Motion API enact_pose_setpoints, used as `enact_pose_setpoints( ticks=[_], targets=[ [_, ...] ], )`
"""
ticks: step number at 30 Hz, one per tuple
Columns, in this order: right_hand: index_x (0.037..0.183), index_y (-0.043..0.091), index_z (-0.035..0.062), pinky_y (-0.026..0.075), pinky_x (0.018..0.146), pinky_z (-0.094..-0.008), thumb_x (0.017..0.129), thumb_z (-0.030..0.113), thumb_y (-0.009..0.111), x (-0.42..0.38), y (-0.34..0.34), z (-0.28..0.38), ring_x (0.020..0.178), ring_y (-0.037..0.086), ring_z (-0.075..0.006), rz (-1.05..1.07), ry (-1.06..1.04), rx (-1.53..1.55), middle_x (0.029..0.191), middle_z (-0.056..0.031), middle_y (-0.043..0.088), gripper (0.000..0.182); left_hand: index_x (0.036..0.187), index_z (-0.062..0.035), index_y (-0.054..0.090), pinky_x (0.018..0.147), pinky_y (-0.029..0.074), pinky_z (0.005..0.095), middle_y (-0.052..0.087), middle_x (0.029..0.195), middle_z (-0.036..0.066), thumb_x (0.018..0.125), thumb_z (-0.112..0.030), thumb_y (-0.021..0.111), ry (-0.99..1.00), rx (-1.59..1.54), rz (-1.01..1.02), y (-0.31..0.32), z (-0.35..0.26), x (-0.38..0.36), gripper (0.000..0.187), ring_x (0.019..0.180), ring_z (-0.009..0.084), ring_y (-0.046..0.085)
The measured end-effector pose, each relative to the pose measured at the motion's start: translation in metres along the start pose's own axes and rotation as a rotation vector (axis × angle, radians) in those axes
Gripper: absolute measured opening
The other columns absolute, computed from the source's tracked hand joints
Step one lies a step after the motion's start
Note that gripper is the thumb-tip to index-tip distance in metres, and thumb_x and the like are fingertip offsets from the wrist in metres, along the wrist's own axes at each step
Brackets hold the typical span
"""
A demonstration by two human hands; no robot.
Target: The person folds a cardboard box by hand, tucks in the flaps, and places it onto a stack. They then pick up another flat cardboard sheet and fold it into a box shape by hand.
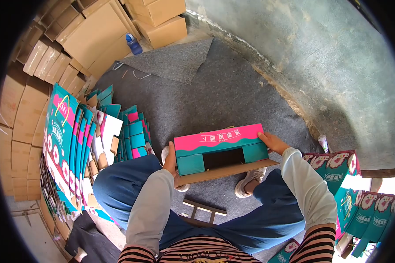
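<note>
A pink and teal cardboard box is held up between my two hands, over the floor in front of my knees. Its near side is open, with a dark inside and a brown flap folded outward toward me. My left hand is closed on the box's left end. At the right end, my right hand grips the upper corner, thumb on the pink face. A thin yellow cord shows behind the box's far edge.
Flattened pink and teal boxes lean in a stack at the left. Brown cartons stand behind, near a blue bottle. More printed boxes lie at the right, below a concrete wall. A wooden frame lies between my legs.
</note>
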State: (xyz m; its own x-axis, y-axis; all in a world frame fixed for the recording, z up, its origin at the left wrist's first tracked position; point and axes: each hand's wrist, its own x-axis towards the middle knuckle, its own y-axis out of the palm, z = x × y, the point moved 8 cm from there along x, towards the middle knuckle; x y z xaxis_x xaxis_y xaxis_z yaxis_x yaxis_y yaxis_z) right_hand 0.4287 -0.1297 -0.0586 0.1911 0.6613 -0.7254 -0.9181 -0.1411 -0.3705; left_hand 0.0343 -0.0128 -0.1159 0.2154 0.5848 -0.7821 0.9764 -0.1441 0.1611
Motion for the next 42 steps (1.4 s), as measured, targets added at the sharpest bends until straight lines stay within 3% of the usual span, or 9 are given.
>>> enact_pose_setpoints(
  ticks=[10,16,24,29,32,34,38,40,42],
  targets=[
    [0.131,0.047,0.0019,0.051,0.077,-0.0416,0.083,0.070,0.047,-0.001,0.004,0.006,0.104,0.059,-0.0293,-0.043,0.025,0.039,0.117,-0.0171,0.059,0.083,0.136,-0.0109,0.046,0.102,0.041,0.0394,0.050,0.136,0.010,0.090,-0.070,0.034,-0.050,-0.078,0.037,0.002,0.009,0.007,0.076,0.123,0.0254,0.049],
    [0.129,0.051,0.0023,0.047,0.090,-0.0371,0.085,0.065,0.050,-0.021,-0.004,0.044,0.108,0.059,-0.0278,-0.112,-0.099,0.142,0.118,-0.0166,0.061,0.077,0.132,-0.0117,0.050,0.101,0.041,0.0374,0.051,0.135,0.009,0.089,-0.071,0.034,-0.038,-0.196,0.143,0.010,0.001,0.002,0.075,0.121,0.0242,0.049],
    [0.126,0.053,0.0000,0.043,0.093,-0.0373,0.084,0.066,0.052,-0.095,-0.101,0.137,0.109,0.058,-0.0331,-0.588,-0.454,0.044,0.114,-0.0228,0.062,0.078,0.131,-0.0080,0.048,0.097,0.045,0.0364,0.056,0.126,0.007,0.097,-0.056,0.035,0.465,-0.351,0.486,0.079,-0.142,-0.058,0.060,0.114,0.0218,0.055],
    [0.128,0.052,0.0003,0.041,0.093,-0.0308,0.093,0.043,0.055,-0.256,-0.147,0.162,0.105,0.055,-0.0184,-0.949,-0.713,0.244,0.114,-0.0111,0.062,0.056,0.134,-0.0090,0.044,0.102,0.041,0.0363,0.053,0.129,0.005,0.100,-0.046,0.035,0.762,-0.204,0.520,0.150,-0.223,-0.157,0.051,0.121,0.0201,0.050],
    [0.127,0.053,0.0015,0.041,0.091,-0.0290,0.095,0.035,0.055,-0.362,-0.178,0.106,0.103,0.053,-0.0145,-1.264,-0.697,0.220,0.113,-0.0051,0.060,0.046,0.136,-0.0091,0.041,0.103,0.039,0.0366,0.051,0.132,0.005,0.101,-0.044,0.034,0.947,-0.189,0.790,0.222,-0.237,-0.211,0.050,0.122,0.0207,0.048],
    [0.127,0.053,-0.0006,0.040,0.093,-0.0284,0.097,0.038,0.052,-0.429,-0.188,0.027,0.109,0.050,-0.0152,-1.565,-0.489,0.531,0.119,-0.0080,0.056,0.048,0.138,-0.0056,0.037,0.105,0.035,0.0362,0.047,0.135,0.010,0.102,-0.042,0.032,1.203,0.047,0.688,0.270,-0.224,-0.234,0.052,0.126,0.0234,0.044],
    [0.141,0.034,-0.0027,0.033,0.104,-0.0309,0.099,0.038,0.047,-0.563,-0.190,-0.155,0.124,0.043,-0.0197,-1.785,-0.370,0.263,0.140,-0.0089,0.041,0.060,0.144,0.0026,0.026,0.113,0.021,0.0347,0.035,0.144,0.021,0.102,-0.044,0.028,1.177,0.156,1.056,0.394,-0.161,-0.321,0.063,0.137,0.0288,0.030],
    [0.144,0.028,-0.0024,0.028,0.108,-0.0319,0.100,0.036,0.046,-0.605,-0.163,-0.228,0.131,0.036,-0.0215,-1.816,-0.324,0.328,0.146,-0.0116,0.035,0.062,0.145,0.0073,0.018,0.115,0.015,0.0422,0.024,0.147,0.027,0.092,-0.067,0.030,1.142,0.374,1.099,0.427,-0.118,-0.351,0.091,0.140,0.0368,0.020],
    [0.144,0.029,-0.0018,0.026,0.110,-0.0328,0.100,0.035,0.044,-0.629,-0.127,-0.268,0.134,0.033,-0.0234,-1.881,-0.231,0.398,0.148,-0.0154,0.031,0.059,0.145,0.0079,0.016,0.115,0.014,0.0459,0.019,0.147,0.030,0.090,-0.070,0.027,1.028,0.447,1.221,0.458,-0.068,-0.363,0.096,0.140,0.0414,0.016]
  ],
)
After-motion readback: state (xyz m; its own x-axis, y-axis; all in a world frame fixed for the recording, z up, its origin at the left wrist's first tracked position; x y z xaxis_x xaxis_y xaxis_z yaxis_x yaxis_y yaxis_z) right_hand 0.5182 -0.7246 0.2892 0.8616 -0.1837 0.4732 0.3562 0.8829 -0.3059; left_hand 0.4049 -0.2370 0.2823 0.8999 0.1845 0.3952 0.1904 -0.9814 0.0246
